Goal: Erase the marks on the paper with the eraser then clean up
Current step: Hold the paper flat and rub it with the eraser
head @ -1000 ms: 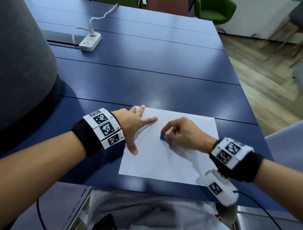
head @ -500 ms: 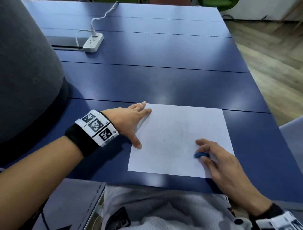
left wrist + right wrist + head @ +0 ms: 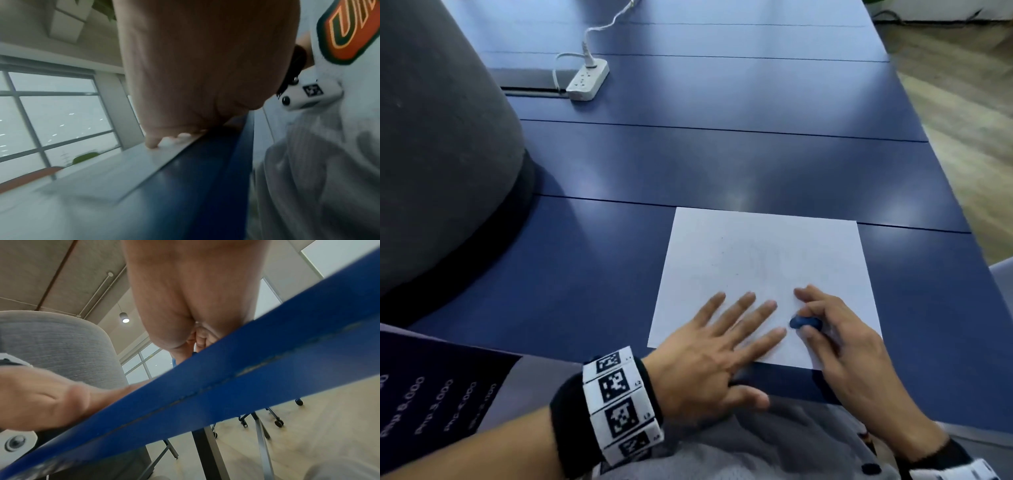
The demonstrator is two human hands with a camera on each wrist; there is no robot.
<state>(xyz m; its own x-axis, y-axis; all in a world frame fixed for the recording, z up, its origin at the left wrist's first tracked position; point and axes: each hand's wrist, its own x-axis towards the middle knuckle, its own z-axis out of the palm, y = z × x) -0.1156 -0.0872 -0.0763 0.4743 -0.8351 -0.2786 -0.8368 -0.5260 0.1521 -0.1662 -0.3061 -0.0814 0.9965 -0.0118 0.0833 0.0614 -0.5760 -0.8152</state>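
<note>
the right hand pinched the blue eraser on the paper near its 5 o'clock corner; faint marks lay toward 11 o'clock. the left hand pressed flat, fingers spread, just beside it at 9 o'clock.

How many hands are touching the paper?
2. The left hand lies flat with its fingers on the paper's near left corner. The right hand holds the blue eraser beside it on the near edge.

blue table bears paper, power strip.
</note>
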